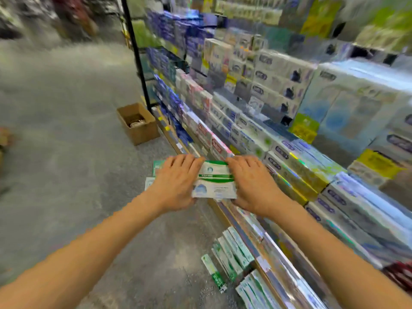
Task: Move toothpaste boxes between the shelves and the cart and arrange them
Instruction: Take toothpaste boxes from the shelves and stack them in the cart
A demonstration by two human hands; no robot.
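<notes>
A brown cardboard box (138, 122) stands open on the grey floor (66, 130) near the far end of the shelves (256, 121); something small and pale lies inside it, but the picture is too blurred to say what it is. The shelves run along the right side and are packed with toothpaste boxes in many rows, blue, white, pink and green; they are too many and too smeared to count. Both arms reach forward in the middle of the view. The left hand (176, 181) and the right hand (252, 181) hold between them a small bundle of toothpaste boxes (215, 181), white with green bands, just in front of the edge of a lower shelf. Each hand grips one end of the bundle, fingers curled over the top and the thumb below. I see at least two boxes in this bundle, one above the other; the exact number I cannot tell. Behind the left hand, more green and white boxes (157, 167) show partly. Low at the right, near the shelf base, a loose group of green and white boxes (231, 250) lies on the floor, about five or six, and one single box (214, 273) lies apart beside them.
</notes>
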